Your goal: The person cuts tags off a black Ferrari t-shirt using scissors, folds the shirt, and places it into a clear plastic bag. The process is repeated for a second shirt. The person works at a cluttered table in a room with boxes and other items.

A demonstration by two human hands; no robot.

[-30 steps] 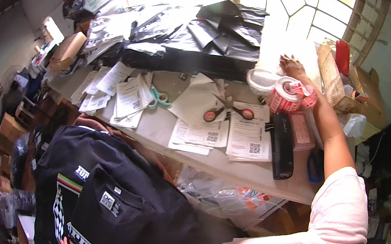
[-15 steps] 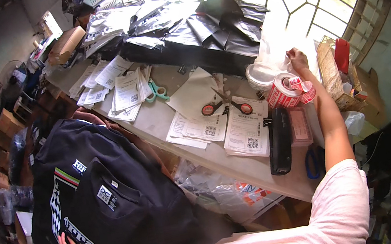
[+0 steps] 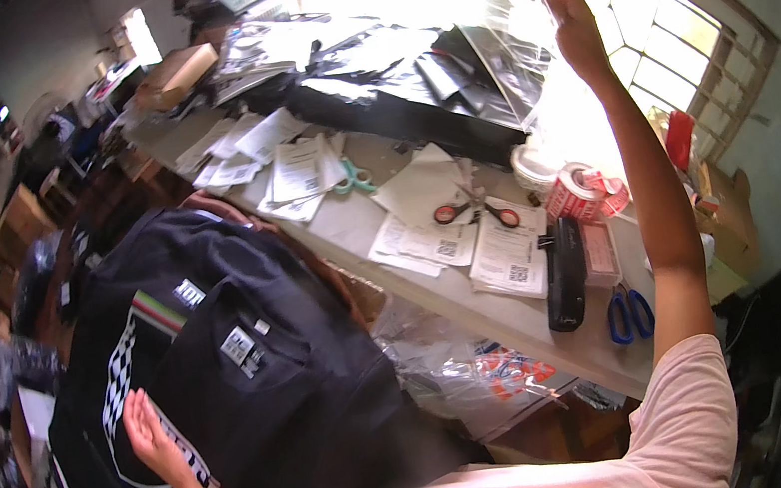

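While I watch through the head camera, the right hand (image 3: pixel 569 7) is raised at the end of an outstretched arm, its thumb and fingers pinched together on the edge of a clear plastic bag (image 3: pixel 513 34). The bag hangs to the left of that hand, in front of the bright window (image 3: pixel 672 30) and above the right end of a heap of black plastic mailers (image 3: pixel 383 58); glare washes out part of its outline.

Over on my left, the left hand (image 3: pixel 150 436) is loosely open, fingers nearly straight and side by side, with no hold on anything that I can see. It is over the checkered and lettered print of a black T-shirt (image 3: pixel 304 408), which lies spread in front of the table (image 3: pixel 525 320); I cannot tell whether the fingertips touch the cloth.

Below the raised arm, I see a red-and-white tape roll (image 3: pixel 570 198) near the back of the table, with a long black case (image 3: pixel 565 278) and a clear box (image 3: pixel 599 253) side by side nearer its front edge. Blue-handled scissors (image 3: pixel 631 311) lie just beside them. Further left, black-and-red scissors (image 3: pixel 476 207) rest on printed label sheets (image 3: pixel 509 257), and teal-handled scissors (image 3: pixel 354 179) lie beside another pile of papers (image 3: pixel 301 171).
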